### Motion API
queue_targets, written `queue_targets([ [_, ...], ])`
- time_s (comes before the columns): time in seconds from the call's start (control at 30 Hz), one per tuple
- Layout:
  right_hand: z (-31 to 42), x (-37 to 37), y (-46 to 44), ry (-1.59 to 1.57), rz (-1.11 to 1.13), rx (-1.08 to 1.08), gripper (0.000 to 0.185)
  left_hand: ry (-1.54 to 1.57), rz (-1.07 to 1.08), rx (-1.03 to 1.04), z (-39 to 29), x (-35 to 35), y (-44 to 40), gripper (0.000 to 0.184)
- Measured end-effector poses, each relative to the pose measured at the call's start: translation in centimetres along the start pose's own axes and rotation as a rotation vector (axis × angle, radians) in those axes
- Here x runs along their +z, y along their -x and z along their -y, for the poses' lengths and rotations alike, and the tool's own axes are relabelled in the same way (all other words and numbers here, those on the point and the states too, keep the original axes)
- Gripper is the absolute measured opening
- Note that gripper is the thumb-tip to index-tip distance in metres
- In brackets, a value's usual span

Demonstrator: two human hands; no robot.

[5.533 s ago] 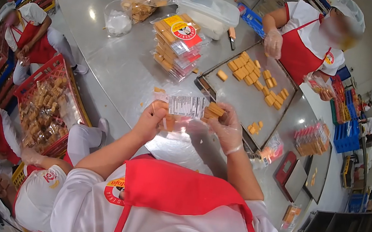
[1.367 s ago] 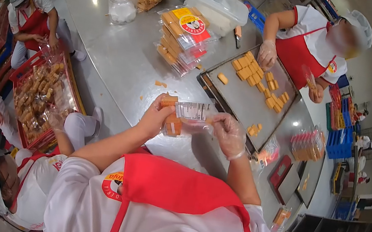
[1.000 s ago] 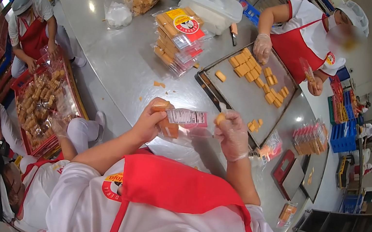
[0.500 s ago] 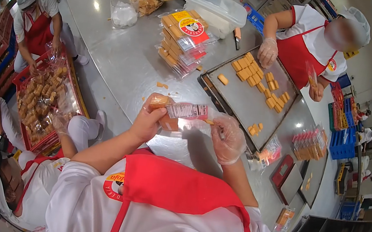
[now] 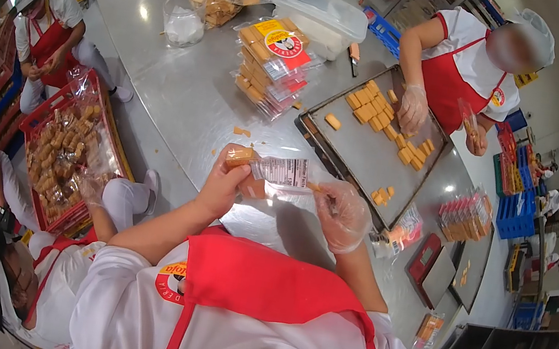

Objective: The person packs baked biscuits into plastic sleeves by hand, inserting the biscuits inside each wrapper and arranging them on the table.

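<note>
My left hand (image 5: pixel 220 183), bare, is closed on the left end of a clear labelled bag (image 5: pixel 281 171) with golden biscuit sticks in it. The nutrition label faces up. My right hand (image 5: pixel 342 213), in a clear glove, is closed at the bag's right end, with a small piece of biscuit between its fingertips. Beyond the bag rises a stack of filled packs (image 5: pixel 272 62) with red and yellow labels. A dark-edged metal tray (image 5: pixel 351 146) with loose biscuit pieces (image 5: pixel 372 105) lies to the right.
A co-worker's gloved hand (image 5: pixel 413 110) is over the tray. Further back stand a lidded plastic tub (image 5: pixel 321 15) and a knife (image 5: pixel 354 57). On the right are upright packs (image 5: pixel 465 217) and a red scale (image 5: pixel 430 266). Co-workers sit around a red crate (image 5: pixel 33 189) on the left.
The gloved right hand has gone from holding a biscuit piece apart from the bag to the bag's right end. The co-worker's hand has shifted down over the tray.
</note>
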State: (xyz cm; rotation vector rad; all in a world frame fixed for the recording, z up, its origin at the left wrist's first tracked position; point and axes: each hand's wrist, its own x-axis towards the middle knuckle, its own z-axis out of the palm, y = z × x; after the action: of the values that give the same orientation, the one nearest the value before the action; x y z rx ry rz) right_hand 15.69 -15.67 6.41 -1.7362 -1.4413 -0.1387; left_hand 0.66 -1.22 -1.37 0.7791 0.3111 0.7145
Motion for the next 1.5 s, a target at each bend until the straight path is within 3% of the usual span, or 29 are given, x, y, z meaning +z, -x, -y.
queue_targets([
  [0.07, -0.2, -0.3, -0.2, -0.052, 0.035, -0.083, 0.015, -0.091, -0.026, 0.026, 0.1, -0.2, -0.1, 0.025],
  [0.2, -0.3, -1.0, -1.3, -0.044, 0.092, -0.487, 0.020, -0.019, 0.288, 0.045, 0.1, -1.0, -0.3, 0.028],
  [0.3, -0.7, -0.9, 0.2, -0.096, 0.316, -0.376, 0.027, 0.090, 0.443, 0.002, -0.3, -0.3, 0.0, 0.028],
  [0.4, 1.5, -0.7, -1.8, -0.311, 0.643, -0.069, 0.029, -0.143, 0.468, 0.116, -0.8, 0.1, 0.2, 0.028],
  [0.5, 0.7, 0.2, 0.2, -0.685, 0.617, 0.416, 0.026, -0.467, 0.602, 0.287, -1.4, -0.3, 0.0, 0.022],
  [0.6, 3.2, -1.8, -1.5, -0.663, 0.795, 0.960, 0.028, -0.476, 0.572, 0.293, -1.1, 0.0, 0.4, 0.021],
  [0.7, 1.2, -0.5, 0.9, -1.036, 0.754, 0.768, 0.031, -0.350, 0.576, 0.148, -0.8, -0.2, 0.6, 0.021],
  [0.8, 0.2, 0.1, 1.9, -0.840, 0.733, 0.350, 0.039, -0.270, 0.628, 0.058, -0.8, -0.1, 0.8, 0.022],
  [1.0, -0.7, 1.1, 2.6, -0.753, 0.629, 0.192, 0.032, -0.297, 0.633, -0.009, -1.0, 0.4, 1.1, 0.027],
  [1.1, -0.3, 2.2, 2.5, -1.315, 0.413, 0.990, 0.026, -0.276, 0.527, -0.155, -1.9, 1.3, 1.5, 0.027],
  [1.2, 1.5, 1.6, 1.5, -0.761, 0.398, 0.761, 0.025, -0.304, 0.549, -0.105, -1.7, 0.9, 1.2, 0.027],
  [1.27, 0.5, 1.3, 1.6, -1.179, 0.482, 0.919, 0.027, -0.356, 0.649, -0.002, -1.2, 0.7, 0.9, 0.029],
  [1.33, -0.3, 1.4, 1.6, -1.244, 0.583, 0.931, 0.028, -0.392, 0.691, 0.034, -1.1, 0.9, 0.9, 0.031],
  [1.43, -1.1, 1.9, 1.8, -1.048, 0.660, 0.880, 0.030, -0.412, 0.656, 0.010, -1.1, 1.3, 1.0, 0.034],
  [1.5, -1.7, 2.0, 2.0, -1.240, 0.581, 1.028, 0.030, -0.421, 0.625, 0.028, -1.0, 1.6, 0.9, 0.035],
])
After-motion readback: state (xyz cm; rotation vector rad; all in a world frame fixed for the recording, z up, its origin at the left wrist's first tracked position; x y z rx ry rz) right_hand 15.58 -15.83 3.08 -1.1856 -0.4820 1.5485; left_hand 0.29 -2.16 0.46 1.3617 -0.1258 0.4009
